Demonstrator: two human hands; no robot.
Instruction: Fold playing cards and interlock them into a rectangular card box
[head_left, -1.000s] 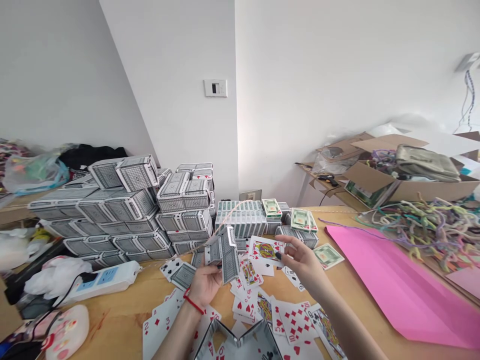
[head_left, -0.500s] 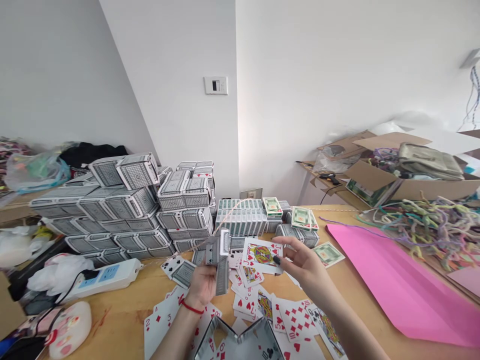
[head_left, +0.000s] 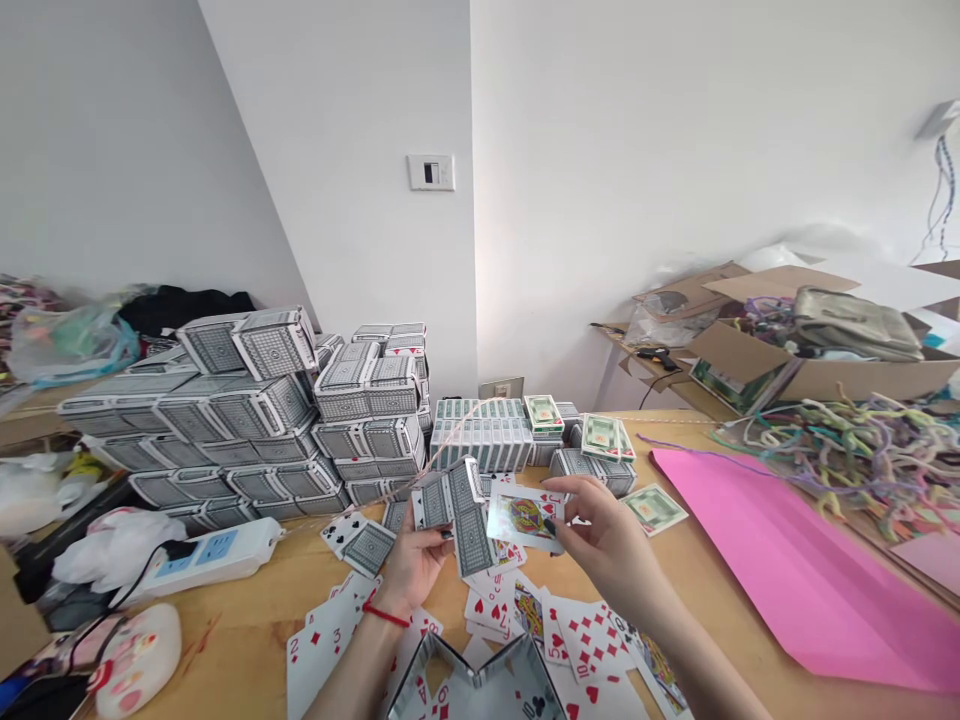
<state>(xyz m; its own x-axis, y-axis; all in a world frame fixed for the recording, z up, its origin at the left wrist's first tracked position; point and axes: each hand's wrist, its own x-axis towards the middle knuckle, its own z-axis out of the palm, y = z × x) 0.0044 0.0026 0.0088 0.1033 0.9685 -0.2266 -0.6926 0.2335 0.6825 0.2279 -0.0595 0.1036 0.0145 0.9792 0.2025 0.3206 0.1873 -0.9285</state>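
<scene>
Left fingers (head_left: 429, 540) gripping folded cards (head_left: 471, 535), more back showing now. Right fingers (head_left: 581, 487) pinch a jack (head_left: 523, 517), partly covering it.

J on held card (head_left: 525, 518), apparently 7 on hearts card (head_left: 487, 614)

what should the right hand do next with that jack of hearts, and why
Probably line up the jack of hearts with the folded-card piece: the right hand pinches the jack's right end, leaving its left edge free, beside the piece in the left hand. I can't tell whether they touch.
</scene>
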